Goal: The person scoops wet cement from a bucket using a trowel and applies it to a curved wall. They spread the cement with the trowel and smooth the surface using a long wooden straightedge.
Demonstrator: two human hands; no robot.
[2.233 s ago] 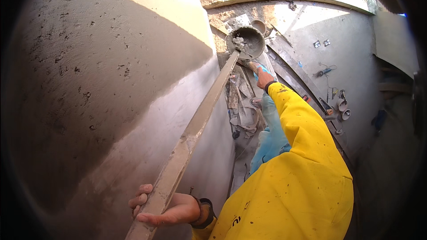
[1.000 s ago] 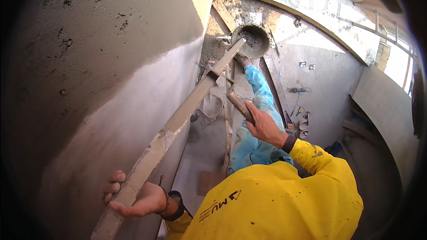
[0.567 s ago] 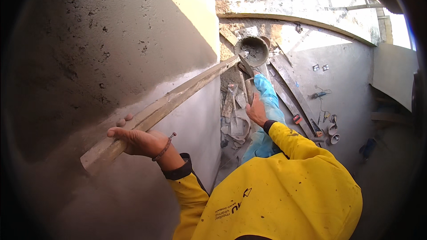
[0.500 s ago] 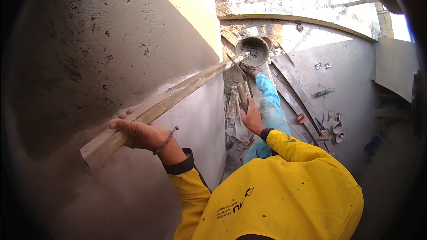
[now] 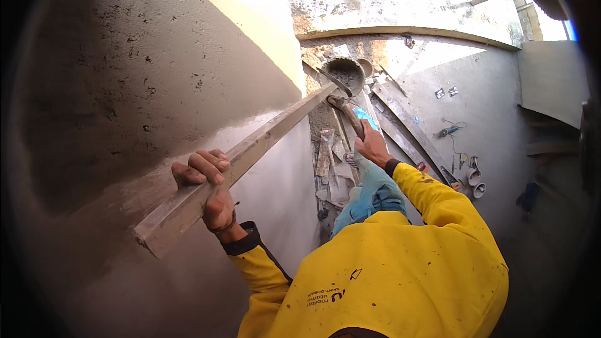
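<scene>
A long straight screed bar runs up and to the right beside the plastered wall. Around its near part my left hand is closed, fingers over the upper face and palm below. My right hand grips the handle of a trowel. The trowel's thin blade crosses the mouth of a round bucket with grey mortar in it, close to the bar's far end. Whether blade and bar touch I cannot tell. The handle overlaps my light-blue trouser leg.
Offcuts and debris lie along the wall's foot. Long boards stretch across the floor at right, near a handsaw. A corded power tool and small pots sit farther right. A pale raised ledge spans the back.
My left hand has gone from supporting the bar from below to wrapping its fingers over it. The bar's near end shifted right and down. The trowel swung across the bucket's mouth.
</scene>
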